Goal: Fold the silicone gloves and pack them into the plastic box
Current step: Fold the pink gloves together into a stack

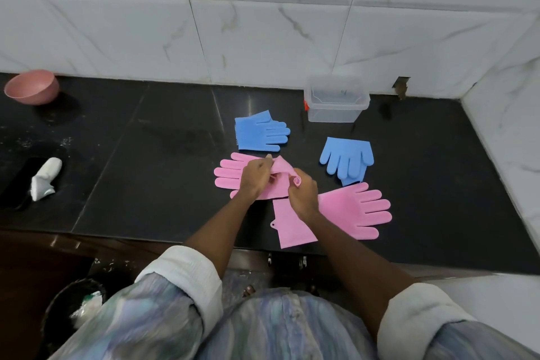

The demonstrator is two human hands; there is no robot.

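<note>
Four silicone gloves lie on the black surface [163, 131]: two blue, two pink. Both hands work on the left pink glove [230, 174], whose fingers point left and lie flat on the surface. Its cuff end is lifted and partly rolled (the rolled tip shows as a small coil just above the right knuckles). The left hand [255, 177] has its fingers curled round the raised pink flap, its grip holding the glove near the middle. The right hand [302, 193] pinches the rolled end, its grip also holding that same glove.

The right pink glove [356, 209] lies flat just beside the right wrist, fingers spread toward the right, with its cuff reaching toward the near edge of the surface and passing under the right forearm. One blue glove [261, 131] lies behind the hands with fingers pointing right, near the left pink glove but apart from it. The other blue glove [347, 159] lies to the right with its fingers pointing toward the person, its tips close to the right pink glove.

The clear plastic box [336, 104] stands open against the tiled wall [263, 38], behind the blue gloves and well apart from the hands.

Far left, a pink bowl [32, 86] sits near the wall, and a white cloth-like object [45, 178] lies nearer the front edge.
</note>
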